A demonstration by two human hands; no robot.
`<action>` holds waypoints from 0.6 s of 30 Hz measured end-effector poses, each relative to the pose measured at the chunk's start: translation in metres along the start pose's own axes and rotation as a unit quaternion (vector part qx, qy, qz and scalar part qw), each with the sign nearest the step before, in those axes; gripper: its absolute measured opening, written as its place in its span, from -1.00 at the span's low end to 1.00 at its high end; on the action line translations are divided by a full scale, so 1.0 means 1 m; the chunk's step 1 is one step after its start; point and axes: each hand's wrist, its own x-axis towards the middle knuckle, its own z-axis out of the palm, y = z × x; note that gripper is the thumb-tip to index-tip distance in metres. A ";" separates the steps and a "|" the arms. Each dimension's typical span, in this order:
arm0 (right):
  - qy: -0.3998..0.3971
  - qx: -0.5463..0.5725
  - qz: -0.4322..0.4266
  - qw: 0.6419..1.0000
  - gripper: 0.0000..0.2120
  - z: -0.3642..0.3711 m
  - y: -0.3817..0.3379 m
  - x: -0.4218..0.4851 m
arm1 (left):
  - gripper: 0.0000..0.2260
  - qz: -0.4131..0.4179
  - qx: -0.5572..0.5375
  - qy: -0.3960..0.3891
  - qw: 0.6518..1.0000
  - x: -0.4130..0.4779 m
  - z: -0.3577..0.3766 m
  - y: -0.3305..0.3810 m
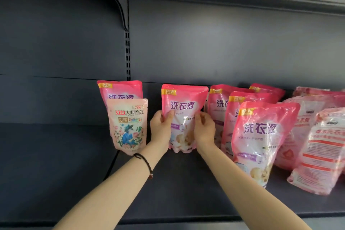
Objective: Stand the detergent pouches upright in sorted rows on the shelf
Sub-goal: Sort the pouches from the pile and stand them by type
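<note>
A pink detergent pouch stands upright at mid-shelf. My left hand grips its left edge and my right hand grips its right edge. To the left, a pale pink floral pouch stands in front of another pink pouch. To the right, several pink pouches stand upright in a row running front to back, the nearest one leaning slightly.
The dark grey shelf has a back wall and a slotted upright post. At far right lie pale pink and white bags, tilted and piled. Another shelf overhangs above.
</note>
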 end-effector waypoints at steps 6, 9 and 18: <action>0.010 -0.038 -0.037 0.999 -0.79 -0.007 0.010 -0.008 | -0.80 0.056 0.123 -0.044 0.990 -0.011 -0.013 -0.010; -0.006 -0.054 -0.024 0.998 -0.77 -0.009 0.006 -0.011 | -0.78 0.050 0.225 -0.055 0.972 -0.016 -0.020 -0.008; -0.227 -0.153 0.001 0.962 -0.68 -0.049 -0.010 -0.042 | -0.69 0.009 0.367 -0.049 0.929 -0.057 -0.050 0.029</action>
